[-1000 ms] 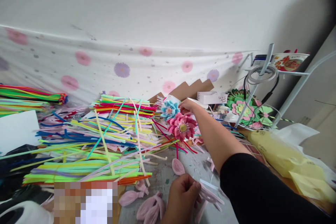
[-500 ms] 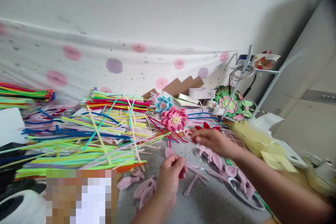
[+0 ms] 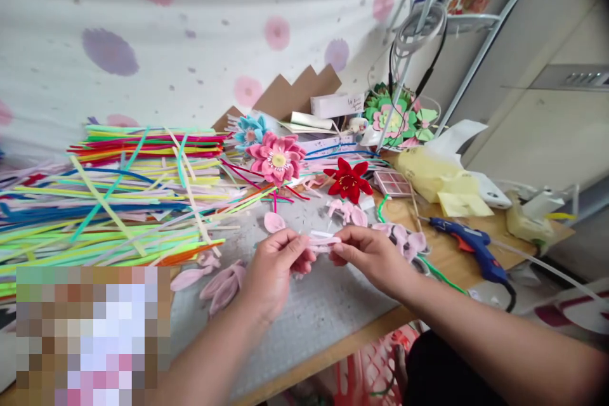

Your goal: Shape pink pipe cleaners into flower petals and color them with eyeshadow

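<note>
Above the grey mat (image 3: 328,314), a pink strip (image 3: 323,242) is stretched between two hands; one end is pinched between the thumb and fingers of the left hand (image 3: 278,263), the other between those of the right hand (image 3: 373,260); whether more is enclosed within the fingers cannot be told. The shaping of parts is judged to be partly done: several petals (image 3: 221,282) are already looped and are laid loose about the hands; the strip between the hands is seen straight, and the loose petals are not yet gathered into one bloom. Beyond the hands, a red flower (image 3: 349,181), a pink flower (image 3: 277,160) and a blue flower (image 3: 250,132) are shown assembled; to the right, the glue gun (image 3: 469,244) is left untouched.
</note>
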Demonstrator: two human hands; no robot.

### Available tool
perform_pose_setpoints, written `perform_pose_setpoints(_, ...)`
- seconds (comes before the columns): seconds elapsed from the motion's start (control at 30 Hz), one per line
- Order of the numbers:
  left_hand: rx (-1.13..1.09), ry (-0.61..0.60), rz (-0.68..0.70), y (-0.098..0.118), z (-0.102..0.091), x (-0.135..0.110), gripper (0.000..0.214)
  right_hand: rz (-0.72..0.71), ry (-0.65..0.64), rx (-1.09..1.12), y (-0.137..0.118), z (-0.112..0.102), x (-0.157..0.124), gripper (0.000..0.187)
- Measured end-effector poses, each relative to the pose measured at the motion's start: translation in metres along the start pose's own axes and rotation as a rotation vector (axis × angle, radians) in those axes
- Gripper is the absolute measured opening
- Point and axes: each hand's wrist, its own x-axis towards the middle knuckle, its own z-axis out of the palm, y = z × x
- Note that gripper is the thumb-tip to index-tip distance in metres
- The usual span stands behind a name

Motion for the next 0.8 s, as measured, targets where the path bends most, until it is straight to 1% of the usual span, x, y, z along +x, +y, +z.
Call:
perform_pose_setpoints(0.07,0.035,0.000,-0.013,-0.0012,0.0013,-0.0007,0.020,-0.128,0.068,-0.049,0.0032,-0.0020,-0.0013,0.019)
perform_pose_setpoints(0.17,0.064,0.014,-0.022,-0.0033,0.0009,-0.0001,0.023,-0.365,0.169,-0.216,0.0045,-0.0045,-0.0010,0.025)
perform_pose_setpoints(0.27,0.040,0.025,-0.033,-0.0043,0.0002,0.0007,0.023,-0.523,0.167,-0.417,0.0021,-0.0061,-0.0007,0.021)
perform_pose_setpoints(0.37,-0.005,0.020,-0.055,-0.0038,0.0005,0.0010,0.022,-0.596,0.187,-0.505,0.0004,-0.0064,-0.0009,0.022)
perform_pose_setpoints(0.5,-0.042,0.009,-0.079,-0.0028,0.0009,0.0008,0.022,-0.643,0.228,-0.616,0.0011,-0.0065,-0.0010,0.018)
perform_pose_setpoints(0.7,-0.015,0.017,-0.055,-0.0027,-0.0002,0.0003,0.022,-0.694,0.258,-0.714,0.0012,-0.0070,0.0002,0.010)
perform_pose_setpoints(0.8,0.009,0.035,-0.054,-0.0027,-0.0003,-0.0005,0.022,-0.725,0.246,-0.754,0.0019,-0.0075,0.0009,0.008)
